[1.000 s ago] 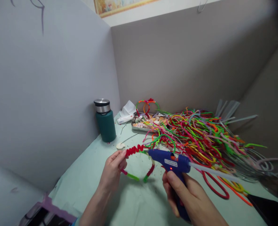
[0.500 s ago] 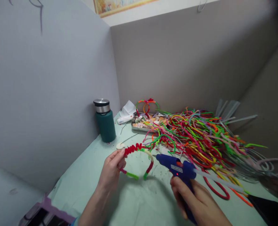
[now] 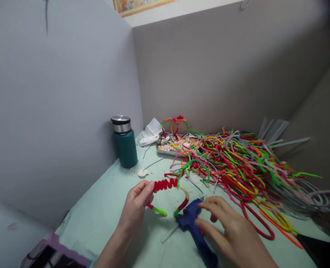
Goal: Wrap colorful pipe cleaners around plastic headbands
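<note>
My left hand point(image 3: 139, 199) pinches the side of a curved headband of fuzzy pipe cleaners, with a red zigzag section point(image 3: 165, 184) along its top. Its white, dark red and green end point(image 3: 185, 199) curves down on the right, and a bright green tip point(image 3: 159, 211) shows below my fingers. A blue hot glue gun point(image 3: 192, 217) lies on the table with a clear glue stick point(image 3: 170, 233) poking out of its back. My right hand point(image 3: 228, 227) is open beside the gun, thumb and fingers apart; whether the fingertips touch it I cannot tell.
A big tangle of coloured pipe cleaners point(image 3: 237, 156) spreads over the right side. Behind stands a metal tray point(image 3: 167, 152) of small decorations. A green bottle point(image 3: 125, 147) is at the left wall. A white disc point(image 3: 143, 172) and thin wires lie on the tablecloth point(image 3: 106, 197).
The glue gun has gone from my right hand's grip onto the table, turned round with its glue stick now pointing left. My right hand has opened. The headband shifted slightly right and down.
</note>
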Available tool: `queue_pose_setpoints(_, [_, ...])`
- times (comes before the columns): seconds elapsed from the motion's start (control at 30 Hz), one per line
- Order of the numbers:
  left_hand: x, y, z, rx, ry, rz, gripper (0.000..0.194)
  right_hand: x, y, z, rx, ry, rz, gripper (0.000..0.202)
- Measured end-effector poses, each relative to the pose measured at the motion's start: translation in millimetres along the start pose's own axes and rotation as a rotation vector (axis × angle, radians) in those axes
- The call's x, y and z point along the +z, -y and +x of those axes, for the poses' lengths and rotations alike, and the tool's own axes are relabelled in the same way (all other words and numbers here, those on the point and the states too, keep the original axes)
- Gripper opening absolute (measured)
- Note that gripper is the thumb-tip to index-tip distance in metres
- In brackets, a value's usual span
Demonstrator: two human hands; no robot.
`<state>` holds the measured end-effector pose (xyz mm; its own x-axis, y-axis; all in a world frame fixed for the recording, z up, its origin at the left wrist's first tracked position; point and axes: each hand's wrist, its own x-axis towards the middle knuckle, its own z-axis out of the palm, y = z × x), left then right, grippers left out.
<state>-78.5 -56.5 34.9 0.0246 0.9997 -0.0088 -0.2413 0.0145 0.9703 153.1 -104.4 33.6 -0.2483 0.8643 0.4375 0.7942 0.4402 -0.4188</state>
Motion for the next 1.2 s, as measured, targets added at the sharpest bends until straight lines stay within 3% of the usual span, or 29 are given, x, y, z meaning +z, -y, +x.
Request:
queue_pose_setpoints(0.13, [5.7, 2.1, -8.1, 0.055, 0.007, 0.185, 0.032, -14.6, 31.3, 25.5, 0.118, -0.183, 0.331, 0.012])
queue_pose_setpoints(0.27, [10.3, 2.6, -13.9, 0.073, 0.011, 0.274, 0.034, -11.5, 46.9, 34.9, 0.196, -0.149, 0.483, 0.014])
queue_pose_setpoints(0.7, [12.5, 1.0, -19.2, 0.082, 0.017, 0.289, 0.035, -11.6, 44.3, 34.7, 0.346, -0.025, 0.645, 0.022])
queue_pose_setpoints(1.2, [14.8, 1.4, -20.1, 0.076, 0.011, 0.286, 0.034, -6.7, 42.6, 43.9, 0.429, -0.082, 0.624, 0.020])
